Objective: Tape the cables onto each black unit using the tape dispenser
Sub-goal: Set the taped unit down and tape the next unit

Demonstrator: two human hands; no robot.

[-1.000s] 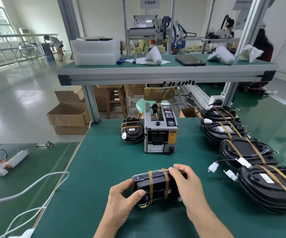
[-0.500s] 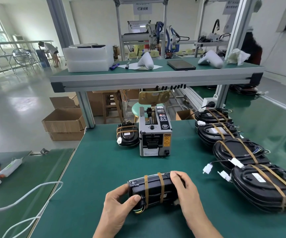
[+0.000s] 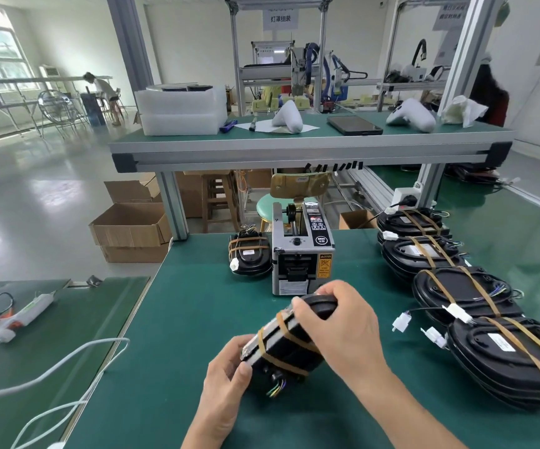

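Both hands hold one black plastic unit banded with two strips of brown tape [image 3: 289, 343], tilted so its far end points up and away toward the grey box-shaped tape dispenser [image 3: 301, 254] standing on the green worktop [image 3: 181, 319]. The left hand [image 3: 226, 374] reaches in from below, its fingers curled round the near, lower end, thumb pressed against the unit's side. The right hand [image 3: 343, 332] comes over from the right, forearm slanting across the worktop, fingers wrapped over the raised far end. Coloured cable ends [image 3: 276, 388] stick out under the unit near the left hand. Whether the unit's lower edge touches the worktop cannot be told. A row of larger black oval taped units [image 3: 476, 296] lies along the right, and one small taped unit [image 3: 250, 257] sits just left of the dispenser.
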